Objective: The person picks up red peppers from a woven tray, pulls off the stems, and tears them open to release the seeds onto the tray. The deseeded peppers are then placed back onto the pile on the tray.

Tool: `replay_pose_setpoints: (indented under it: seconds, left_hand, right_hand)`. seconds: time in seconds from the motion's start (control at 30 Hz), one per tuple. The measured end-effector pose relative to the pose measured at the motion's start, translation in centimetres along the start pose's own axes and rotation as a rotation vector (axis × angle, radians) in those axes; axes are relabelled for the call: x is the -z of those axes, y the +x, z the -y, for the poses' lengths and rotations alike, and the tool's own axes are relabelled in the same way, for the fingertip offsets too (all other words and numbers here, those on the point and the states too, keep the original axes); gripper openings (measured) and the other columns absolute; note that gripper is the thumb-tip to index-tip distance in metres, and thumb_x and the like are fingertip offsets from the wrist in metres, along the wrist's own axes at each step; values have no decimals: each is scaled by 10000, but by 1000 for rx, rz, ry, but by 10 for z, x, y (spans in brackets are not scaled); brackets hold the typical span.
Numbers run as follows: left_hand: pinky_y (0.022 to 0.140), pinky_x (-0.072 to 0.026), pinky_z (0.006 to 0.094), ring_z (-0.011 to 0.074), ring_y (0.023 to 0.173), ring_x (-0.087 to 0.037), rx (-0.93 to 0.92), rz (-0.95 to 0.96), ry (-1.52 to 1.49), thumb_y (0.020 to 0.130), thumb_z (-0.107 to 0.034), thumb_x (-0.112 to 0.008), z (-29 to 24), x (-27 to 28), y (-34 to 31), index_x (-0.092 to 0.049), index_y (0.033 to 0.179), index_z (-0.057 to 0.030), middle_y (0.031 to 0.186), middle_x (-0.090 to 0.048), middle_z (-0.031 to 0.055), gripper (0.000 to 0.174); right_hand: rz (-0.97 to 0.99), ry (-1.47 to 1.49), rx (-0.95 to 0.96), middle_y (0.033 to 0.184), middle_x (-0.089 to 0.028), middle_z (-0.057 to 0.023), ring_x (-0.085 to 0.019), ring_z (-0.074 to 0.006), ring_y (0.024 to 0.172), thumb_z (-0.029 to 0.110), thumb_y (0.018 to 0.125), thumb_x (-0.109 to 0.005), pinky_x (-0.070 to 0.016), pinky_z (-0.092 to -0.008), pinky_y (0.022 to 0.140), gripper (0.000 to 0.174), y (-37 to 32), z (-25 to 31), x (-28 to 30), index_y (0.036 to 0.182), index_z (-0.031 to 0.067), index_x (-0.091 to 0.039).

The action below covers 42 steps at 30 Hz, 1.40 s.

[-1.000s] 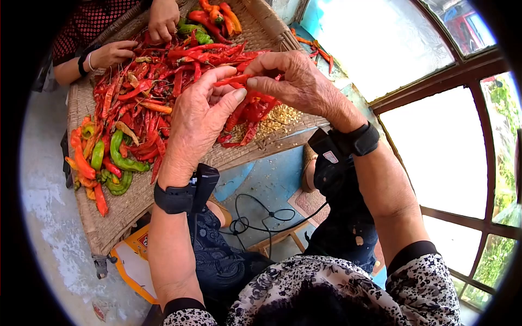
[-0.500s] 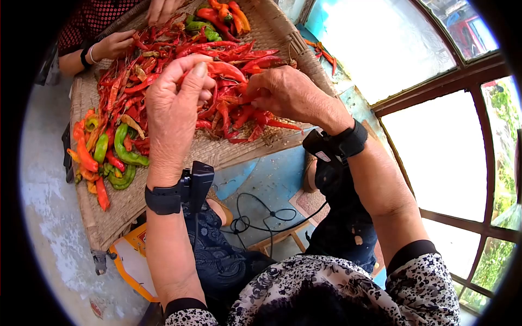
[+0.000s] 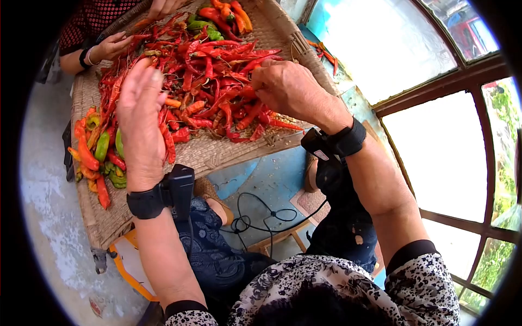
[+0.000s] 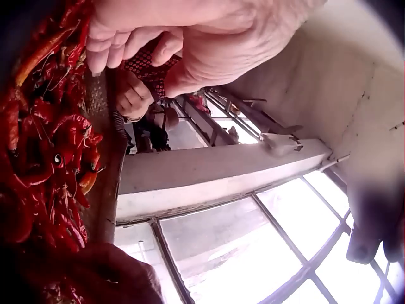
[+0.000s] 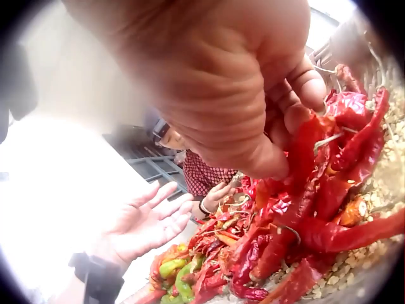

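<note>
A heap of red chili peppers (image 3: 209,70) covers much of a woven tray (image 3: 103,225). My left hand (image 3: 140,122) is raised over the heap's left side, holding nothing. Its palm and spread fingers show as the left hand (image 5: 152,225) in the right wrist view. At the heap's near right side, my right hand (image 3: 299,92) is bent down with curled fingers. The right wrist view has its thumb and fingers pinching a wrinkled red chili pepper (image 5: 305,149), amid others. Pale seeds (image 5: 338,272) lie beneath them.
Another person's hand (image 3: 111,46) works at the heap's far left. Green peppers (image 3: 102,146) and orange ones lie at the tray's left, more at the back. A window (image 3: 435,157) stands on the right. Below the tray are a black cable (image 3: 266,220) and an orange-and-white bag (image 3: 130,261).
My hands, together at a red chili pepper, have parted. The left let go and moved left with its fingers spreading; the right lowered to the heap's right side. The other person's hands shifted slightly.
</note>
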<state>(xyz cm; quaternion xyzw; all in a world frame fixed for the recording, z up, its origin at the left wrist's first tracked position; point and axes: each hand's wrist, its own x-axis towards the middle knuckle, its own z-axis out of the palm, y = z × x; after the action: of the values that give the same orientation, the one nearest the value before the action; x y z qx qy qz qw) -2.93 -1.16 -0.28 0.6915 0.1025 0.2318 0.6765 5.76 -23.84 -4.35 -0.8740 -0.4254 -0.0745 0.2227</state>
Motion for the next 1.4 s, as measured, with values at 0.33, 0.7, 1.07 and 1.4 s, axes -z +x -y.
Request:
replay_pose_setpoints:
  seconds: [0.33,0.7,1.07,1.4]
  left_hand:
    - [701,-482,344,270,754,-619,-211,468,558,846,-117,-617,10,-49,-25,-627,1041,11,846,-626,153,234]
    - [630,-423,198,57,709,-516,-283,96,523,928,-165,-563,0,-24,0,-624,1017,-27,760,-591,-8,176]
    - [848,-491,299,196,962,-591,113,-113,-341,909,-198,-597,15,35,18,-432,1269,4,1132,-584,136,445]
    - [673,-492,289,147,751,-594,31,488,365,878,-236,-613,28,-43,-20,-599,1095,32,866,-645,114,345]
  right_hand:
    - [-100,295,109,847,-565,-113,-582,-289,797,75,779,-647,-475,-373,703,115,1,8,17,877,34,-601]
    - [85,-24,-23,776,-628,-150,-633,-337,782,224,817,-640,-503,-445,664,208,-7,-9,12,940,58,-622]
    - [373,-61,-128,712,-619,-155,-633,-344,742,420,800,-666,-506,-437,657,391,-4,4,15,802,33,-613]
    - [-45,163,43,647,-589,-165,-608,-344,612,133,810,-582,-500,-407,566,149,4,14,13,739,3,-567]
